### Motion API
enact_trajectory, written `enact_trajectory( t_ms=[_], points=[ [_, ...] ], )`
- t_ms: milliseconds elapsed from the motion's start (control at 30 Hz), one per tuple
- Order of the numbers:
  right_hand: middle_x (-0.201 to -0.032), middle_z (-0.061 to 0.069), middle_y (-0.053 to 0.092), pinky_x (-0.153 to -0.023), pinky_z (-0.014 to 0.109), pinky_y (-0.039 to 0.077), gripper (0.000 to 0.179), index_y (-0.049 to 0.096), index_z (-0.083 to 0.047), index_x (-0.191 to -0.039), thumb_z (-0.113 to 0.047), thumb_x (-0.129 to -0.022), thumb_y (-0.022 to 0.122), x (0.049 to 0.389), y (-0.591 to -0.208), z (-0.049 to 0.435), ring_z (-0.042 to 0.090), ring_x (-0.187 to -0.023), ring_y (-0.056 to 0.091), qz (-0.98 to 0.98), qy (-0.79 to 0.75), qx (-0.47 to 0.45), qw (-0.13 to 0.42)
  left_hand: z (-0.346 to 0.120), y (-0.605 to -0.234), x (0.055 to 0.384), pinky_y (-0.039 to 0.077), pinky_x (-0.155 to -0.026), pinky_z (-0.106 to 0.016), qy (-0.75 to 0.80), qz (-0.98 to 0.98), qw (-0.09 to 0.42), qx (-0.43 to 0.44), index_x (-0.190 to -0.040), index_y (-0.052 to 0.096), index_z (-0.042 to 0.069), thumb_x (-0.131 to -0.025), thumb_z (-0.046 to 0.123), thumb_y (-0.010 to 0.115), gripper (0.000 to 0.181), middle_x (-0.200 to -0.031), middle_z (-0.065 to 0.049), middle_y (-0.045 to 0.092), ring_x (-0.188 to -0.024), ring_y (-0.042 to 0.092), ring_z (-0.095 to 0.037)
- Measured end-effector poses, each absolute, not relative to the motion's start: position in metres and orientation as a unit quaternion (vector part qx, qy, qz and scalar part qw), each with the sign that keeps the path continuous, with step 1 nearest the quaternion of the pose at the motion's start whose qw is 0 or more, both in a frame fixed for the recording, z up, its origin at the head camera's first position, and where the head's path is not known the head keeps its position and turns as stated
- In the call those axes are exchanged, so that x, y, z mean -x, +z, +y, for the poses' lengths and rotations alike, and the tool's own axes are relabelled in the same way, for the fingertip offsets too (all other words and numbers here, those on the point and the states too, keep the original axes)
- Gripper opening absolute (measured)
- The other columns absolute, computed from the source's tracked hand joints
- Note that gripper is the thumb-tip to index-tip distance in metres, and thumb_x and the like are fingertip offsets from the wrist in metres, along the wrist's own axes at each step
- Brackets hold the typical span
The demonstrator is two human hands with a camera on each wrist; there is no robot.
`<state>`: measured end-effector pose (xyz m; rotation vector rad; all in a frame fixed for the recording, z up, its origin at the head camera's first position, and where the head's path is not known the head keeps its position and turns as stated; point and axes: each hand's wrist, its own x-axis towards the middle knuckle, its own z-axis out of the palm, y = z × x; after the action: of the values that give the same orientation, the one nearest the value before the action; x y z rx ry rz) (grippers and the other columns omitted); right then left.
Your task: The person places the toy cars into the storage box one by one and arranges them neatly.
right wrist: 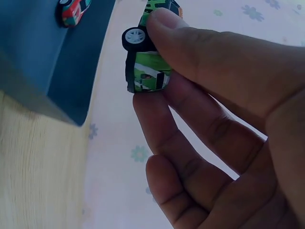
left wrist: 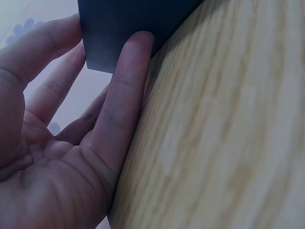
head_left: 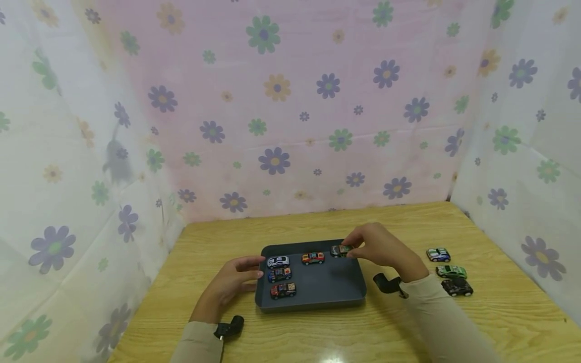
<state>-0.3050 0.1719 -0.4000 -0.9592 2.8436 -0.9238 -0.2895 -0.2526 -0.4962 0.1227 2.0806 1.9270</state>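
Observation:
Between the thumb and fingers of my right hand a green and black toy car is pinched. In the head view that car is over the back right of a dark grey tray. My left hand rests at the tray's left side, its fairly straight fingers touching the outer wall, as the left wrist view shows. Inside the tray, a white toy car, a blue toy car and a red toy car form a left column. A red and yellow toy car sits near the back middle.
On the wooden table, right of the tray, stand a white, blue and green toy car, a green toy car and a black toy car. Flowered cloth encloses the back and sides.

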Motion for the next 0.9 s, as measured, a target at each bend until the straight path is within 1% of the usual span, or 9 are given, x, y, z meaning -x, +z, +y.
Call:
enact_trajectory(
  t_ms=[167, 500, 767, 900],
  points=[
    [-0.107, -0.005, 0.077, -0.079, 0.034, 0.061, 0.022, 0.081, -0.017, -0.112, -0.018, -0.090, 0.082, 0.307, -0.399, 0.162, 0.011, -0.093, 0.070, 0.904, -0.299, 0.305, 0.015, -0.254, -0.497, 0.289, 0.061, -0.093, -0.048, 0.669, 0.726, 0.150, -0.044, -0.148, 0.056, 0.007, -0.093, 0.014, 0.079, 0.059, -0.152, -0.020, 0.050, -0.119, 0.064, -0.027],
    [-0.104, -0.004, 0.078, -0.073, 0.028, 0.060, 0.021, 0.082, -0.014, -0.111, -0.017, -0.090, 0.082, 0.312, -0.404, 0.146, 0.005, -0.084, 0.070, 0.893, -0.323, 0.311, 0.040, -0.251, -0.496, 0.289, 0.061, -0.092, -0.048, 0.671, 0.725, 0.150, -0.037, -0.147, 0.058, 0.007, -0.092, 0.014, 0.079, 0.059, -0.151, -0.020, 0.050, -0.119, 0.065, -0.027],
    [-0.101, -0.006, 0.079, -0.075, 0.027, 0.060, 0.019, 0.083, -0.016, -0.108, -0.015, -0.089, 0.082, 0.316, -0.414, 0.134, 0.004, -0.084, 0.071, 0.886, -0.333, 0.317, 0.054, -0.251, -0.494, 0.289, 0.061, -0.093, -0.048, 0.670, 0.725, 0.151, -0.040, -0.149, 0.055, 0.006, -0.093, 0.014, 0.079, 0.061, -0.152, -0.022, 0.049, -0.121, 0.064, -0.028],
    [-0.101, -0.005, 0.079, -0.075, 0.029, 0.061, 0.019, 0.082, -0.015, -0.108, -0.015, -0.090, 0.082, 0.315, -0.418, 0.130, 0.004, -0.085, 0.071, 0.888, -0.330, 0.314, 0.060, -0.252, -0.495, 0.290, 0.061, -0.093, -0.048, 0.667, 0.728, 0.151, -0.044, -0.149, 0.055, 0.005, -0.094, 0.016, 0.078, 0.061, -0.151, -0.022, 0.049, -0.119, 0.065, -0.028]
  ],
)
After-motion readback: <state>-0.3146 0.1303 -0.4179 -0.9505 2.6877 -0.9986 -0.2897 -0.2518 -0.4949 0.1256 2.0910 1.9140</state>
